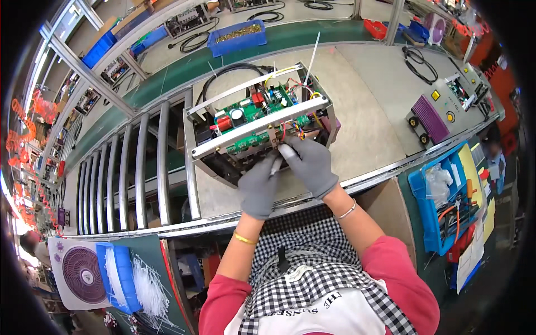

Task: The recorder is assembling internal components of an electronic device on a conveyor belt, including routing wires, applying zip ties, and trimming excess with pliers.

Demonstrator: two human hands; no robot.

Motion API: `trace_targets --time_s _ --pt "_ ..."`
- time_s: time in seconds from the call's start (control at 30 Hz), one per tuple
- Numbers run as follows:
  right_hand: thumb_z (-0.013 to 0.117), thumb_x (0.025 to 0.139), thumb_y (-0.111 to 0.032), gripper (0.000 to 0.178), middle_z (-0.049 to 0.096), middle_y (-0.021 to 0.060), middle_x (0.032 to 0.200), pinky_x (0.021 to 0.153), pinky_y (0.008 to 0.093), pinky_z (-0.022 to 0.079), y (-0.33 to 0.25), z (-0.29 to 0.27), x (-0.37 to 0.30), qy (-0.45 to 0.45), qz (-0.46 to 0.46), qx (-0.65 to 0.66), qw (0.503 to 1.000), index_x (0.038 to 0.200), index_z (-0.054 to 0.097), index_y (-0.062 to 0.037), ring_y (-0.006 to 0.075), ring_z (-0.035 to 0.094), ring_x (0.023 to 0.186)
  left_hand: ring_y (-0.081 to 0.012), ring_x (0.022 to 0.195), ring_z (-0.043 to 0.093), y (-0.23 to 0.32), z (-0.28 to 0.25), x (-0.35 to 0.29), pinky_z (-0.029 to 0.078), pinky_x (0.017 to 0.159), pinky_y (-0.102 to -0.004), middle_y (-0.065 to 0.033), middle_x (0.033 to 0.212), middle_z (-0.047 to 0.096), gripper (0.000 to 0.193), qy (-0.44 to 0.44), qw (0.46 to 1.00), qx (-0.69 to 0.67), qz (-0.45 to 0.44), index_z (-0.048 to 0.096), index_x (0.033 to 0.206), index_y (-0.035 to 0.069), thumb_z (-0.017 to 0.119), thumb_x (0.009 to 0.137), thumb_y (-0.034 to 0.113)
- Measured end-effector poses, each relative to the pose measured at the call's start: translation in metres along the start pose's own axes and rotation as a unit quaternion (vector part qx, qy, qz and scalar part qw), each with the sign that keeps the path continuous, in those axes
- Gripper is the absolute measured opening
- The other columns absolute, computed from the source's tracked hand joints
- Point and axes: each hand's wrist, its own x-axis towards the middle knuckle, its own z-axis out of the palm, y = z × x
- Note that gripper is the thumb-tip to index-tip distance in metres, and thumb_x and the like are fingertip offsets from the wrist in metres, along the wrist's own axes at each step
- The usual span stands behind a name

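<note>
An open metal-framed machine chassis (262,117) stands on the bench before me, with a green circuit board (254,114) and coloured wires (294,129) inside. My left hand (259,187), in a grey glove, is at its near side with fingers closed. My right hand (311,166), gloved alike, meets it there, thumb and fingers pinched just below the wires. What the fingertips hold is too small and partly hidden. A long white strip (314,56), like a cable tie, sticks up from the chassis's far right corner. Behind the frame loops a black cable (223,70).
Metal rollers (142,167) run off to the left. On the right stands a purple-sided unit (441,114); nearer is a blue tray of tools (441,195). At lower left, white cable ties (151,287) lie by a blue bin (120,276) and a fan (84,273). Another blue bin (239,42) holds small brass-coloured parts.
</note>
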Motion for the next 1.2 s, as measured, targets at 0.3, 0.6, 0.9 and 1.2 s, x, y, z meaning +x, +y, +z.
trace_targets --time_s 0.3,0.6,0.9,1.2 --pt "0.06 0.094 -0.033 0.025 0.064 0.0131 0.069 0.058 0.0435 0.048 0.006 -0.011 0.01 -0.051 -0.027 -0.088 0.994 0.088 0.069 -0.0114 0.031 0.064 0.064 -0.0202 0.058 0.063 0.038 -0.042 0.065 0.05 0.054 -0.0313 -0.0067 0.067 0.063 0.058 0.028 0.996 -0.053 -0.058 0.055 0.134 0.011 0.077 0.085 0.033" --pt "0.065 0.091 -0.03 0.02 0.061 0.013 0.066 0.057 0.0431 0.047 0.011 -0.01 0.01 -0.047 -0.04 -0.049 0.997 0.088 0.069 -0.0109 0.032 0.061 0.062 -0.0164 0.068 0.069 0.043 -0.039 0.072 0.054 0.064 -0.0304 -0.0094 0.086 0.072 0.038 0.004 0.99 -0.062 -0.13 0.061 0.118 0.009 0.074 0.086 0.023" --pt "0.069 0.089 -0.024 0.019 0.066 0.0114 0.074 0.061 0.0357 0.051 0.005 -0.017 0.001 0.006 -0.054 -0.006 0.999 0.099 0.072 -0.0079 0.0271 0.065 0.067 -0.0227 0.062 0.068 0.04 -0.042 0.073 0.053 0.058 -0.0345 -0.0079 0.071 0.067 0.05 -0.042 0.956 -0.221 -0.186 0.052 0.13 0.009 0.073 0.086 0.02" --pt "0.077 0.08 -0.02 0.034 0.063 0.0061 0.08 0.064 0.0321 0.052 -0.046 -0.046 0.004 -0.05 -0.017 0.12 0.991 0.112 0.07 -0.0115 0.0227 0.063 0.066 -0.0217 0.066 0.066 0.042 -0.054 0.049 0.052 0.058 -0.0334 -0.0049 0.074 0.065 0.084 -0.015 0.994 -0.076 -0.078 0.026 0.154 0.01 0.074 0.085 0.016"
